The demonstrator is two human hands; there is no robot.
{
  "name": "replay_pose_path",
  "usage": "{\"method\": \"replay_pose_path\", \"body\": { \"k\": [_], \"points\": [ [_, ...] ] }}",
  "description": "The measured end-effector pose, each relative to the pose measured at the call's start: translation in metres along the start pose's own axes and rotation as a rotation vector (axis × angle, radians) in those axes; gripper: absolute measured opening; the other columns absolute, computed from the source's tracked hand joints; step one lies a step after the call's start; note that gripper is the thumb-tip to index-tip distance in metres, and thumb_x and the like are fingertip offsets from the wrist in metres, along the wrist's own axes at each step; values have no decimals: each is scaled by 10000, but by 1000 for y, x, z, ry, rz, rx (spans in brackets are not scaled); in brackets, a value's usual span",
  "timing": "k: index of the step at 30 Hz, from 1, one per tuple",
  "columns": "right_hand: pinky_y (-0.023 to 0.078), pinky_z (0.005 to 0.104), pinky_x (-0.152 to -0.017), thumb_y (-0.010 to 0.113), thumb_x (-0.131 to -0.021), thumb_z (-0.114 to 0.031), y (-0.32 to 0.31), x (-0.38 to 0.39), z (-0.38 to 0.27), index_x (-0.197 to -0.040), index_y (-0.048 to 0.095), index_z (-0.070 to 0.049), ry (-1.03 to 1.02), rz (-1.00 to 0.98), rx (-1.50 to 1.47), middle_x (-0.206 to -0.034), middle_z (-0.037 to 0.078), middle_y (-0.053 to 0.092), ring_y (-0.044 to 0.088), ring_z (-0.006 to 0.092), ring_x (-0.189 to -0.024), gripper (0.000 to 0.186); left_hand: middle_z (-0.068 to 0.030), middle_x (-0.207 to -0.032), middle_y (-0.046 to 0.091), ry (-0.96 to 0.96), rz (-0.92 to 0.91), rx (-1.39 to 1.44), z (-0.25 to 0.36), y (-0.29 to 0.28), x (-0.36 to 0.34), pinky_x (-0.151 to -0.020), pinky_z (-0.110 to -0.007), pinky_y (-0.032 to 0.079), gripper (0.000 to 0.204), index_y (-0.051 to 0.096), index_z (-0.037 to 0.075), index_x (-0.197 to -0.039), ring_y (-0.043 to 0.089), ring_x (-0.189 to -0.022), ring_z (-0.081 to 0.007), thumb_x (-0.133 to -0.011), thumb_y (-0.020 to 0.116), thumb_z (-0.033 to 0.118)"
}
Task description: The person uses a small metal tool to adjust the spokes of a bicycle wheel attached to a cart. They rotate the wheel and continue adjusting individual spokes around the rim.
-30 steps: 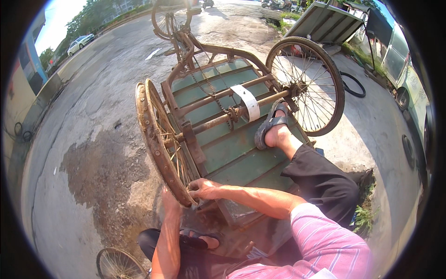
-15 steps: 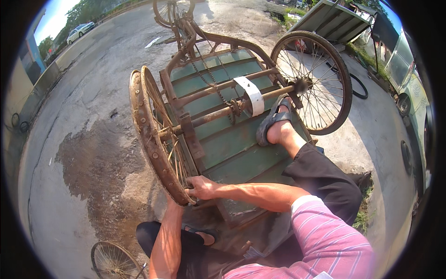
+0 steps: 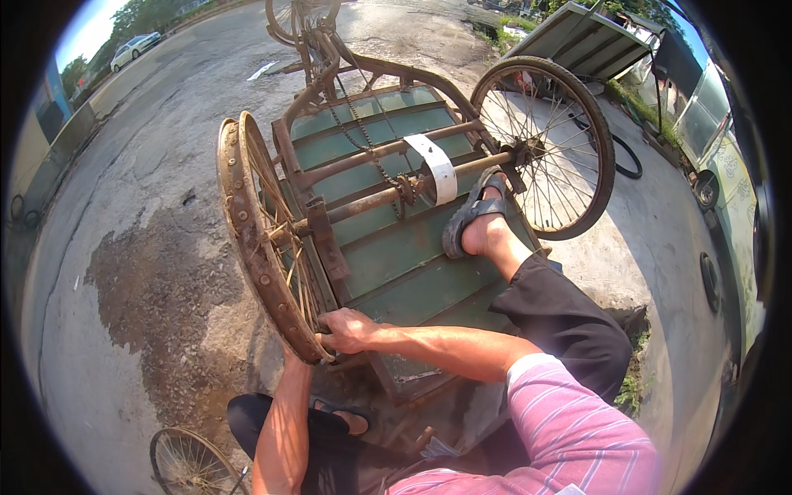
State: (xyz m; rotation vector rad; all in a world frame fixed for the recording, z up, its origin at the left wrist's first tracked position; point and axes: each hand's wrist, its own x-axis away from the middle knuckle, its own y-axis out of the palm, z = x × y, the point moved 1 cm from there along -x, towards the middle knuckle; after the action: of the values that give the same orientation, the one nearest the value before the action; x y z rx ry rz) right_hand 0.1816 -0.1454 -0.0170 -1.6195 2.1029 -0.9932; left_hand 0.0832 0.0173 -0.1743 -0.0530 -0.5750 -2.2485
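A rusty wheel rim (image 3: 261,272), bare of its tyre, stands tilted on the left end of an overturned tricycle cart's axle (image 3: 363,204). Against the lower inner edge of this rim, by the spokes (image 3: 299,276), my right hand (image 3: 350,331) is closed with its fingers curled on the edge. From below, my left forearm reaches up to the outer side of the same spot. Only the wrist end of my left hand (image 3: 297,364) shows; the rim covers its fingers. My right foot in a dark sandal (image 3: 473,216) presses on the cart's green slatted underside (image 3: 404,268).
A tyred wheel (image 3: 606,157) stands at the axle's right end. A chain (image 3: 353,124) runs along the frame towards the front wheel. A loose spoked wheel (image 3: 194,466) lies at lower left. Dark wet dirt (image 3: 153,285) covers ground on the left. A black tyre (image 3: 627,157) lies at right.
The whole scene has shifted slightly left in the view. Both hands stay at the same low part of the rim, and the right hand's grip looks nearly the same.
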Motion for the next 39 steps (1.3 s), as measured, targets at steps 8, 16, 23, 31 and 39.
{"method": "replay_pose_path", "body": {
  "k": [8, 16, 23, 31, 39],
  "points": [
    [525, 595, -886, 494, -1106, -387, 4, 20, 6, -1247, 623, 41, -124, 5, -161, -1105, 333, 707, 661, 543, -1071, 468, -58, -1033, 650, -11, -28, -13, -1, 8, -3, -738, -385, 548, 211, 629, 51, -1159, 643, -900, -183, -1026, 689, 204],
    [522, 615, -884, 507, -1092, -413, 11, 19, -5, -1148, 655, 6, -22, 46, -75, -1074, 338, 709, 666, 542, -1042, 449, -56, -1032, 648, -32, -41, -38, -1, 10, 4, -741, -383, 549, 217, 624, 51, -1171, 640, -897, -179, -1033, 684, 207],
    [537, 608, -848, 501, -1095, -416, 6, 32, -8, -1087, 640, 12, -97, 69, -17, -1025, 317, 706, 684, 512, -1000, 450, -53, -1031, 647, -64, -48, -58, -6, 7, 8, -743, -382, 550, 222, 619, 51, -1182, 637, -895, -176, -1039, 679, 210],
    [542, 493, -909, 594, -1075, -324, -5, 40, 1, -1139, 666, 32, -264, 58, -319, -1100, 256, 715, 691, 421, -1069, 369, -51, -1030, 645, -58, -36, -142, 14, 7, 23, -745, -380, 551, 228, 614, 51, -1194, 633, -892, -172, -1046, 673, 214],
    [500, 293, -761, 745, -1015, -417, -6, 30, 9, -1405, 603, -49, 44, -200, -1005, -1212, 36, 684, 630, 110, -981, 555, -48, -1029, 643, 17, 54, -405, 69, 14, 46, -747, -378, 552, 234, 609, 50, -1207, 630, -889, -168, -1053, 667, 217]
  ]
}}
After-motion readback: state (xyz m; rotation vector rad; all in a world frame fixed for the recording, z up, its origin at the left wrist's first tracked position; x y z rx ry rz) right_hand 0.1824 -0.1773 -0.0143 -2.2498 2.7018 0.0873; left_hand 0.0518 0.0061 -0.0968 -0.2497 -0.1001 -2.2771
